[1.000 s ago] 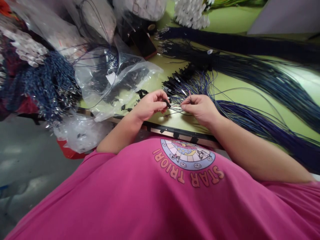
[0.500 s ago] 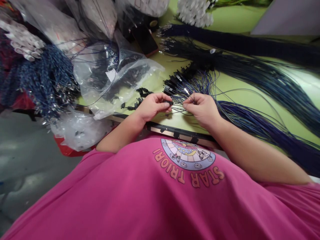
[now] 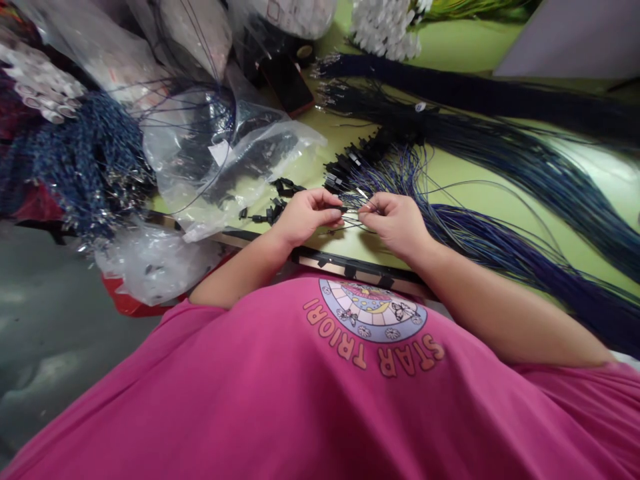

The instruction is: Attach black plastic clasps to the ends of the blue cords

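Between thumb and forefinger, my left hand (image 3: 309,215) pinches a small black connector (image 3: 340,209) near the table's front edge. Close on its right, my right hand (image 3: 395,220) is closed on thin wires, and a light metal tip (image 3: 362,193) sticks out above its fingers. The fingertips of both hands nearly meet. Just behind them lies a row of black connectors (image 3: 336,175) joined to a bundle of blue and dark wires (image 3: 465,230) that runs off to the right. Loose black pieces (image 3: 275,210) lie left of my left hand.
Clear plastic bags (image 3: 190,167) and a hanging bunch of blue wires (image 3: 90,160) take up the left. A dark phone (image 3: 287,83) lies behind. Long dark wire bundles (image 3: 475,87) cross the back right, with white connectors (image 3: 383,30) beyond. A red container (image 3: 125,300) stands below the edge.
My right hand has moved slightly left, closer to the black connector in my left hand. The metal tip has moved left with it. The whole view has shifted a little.
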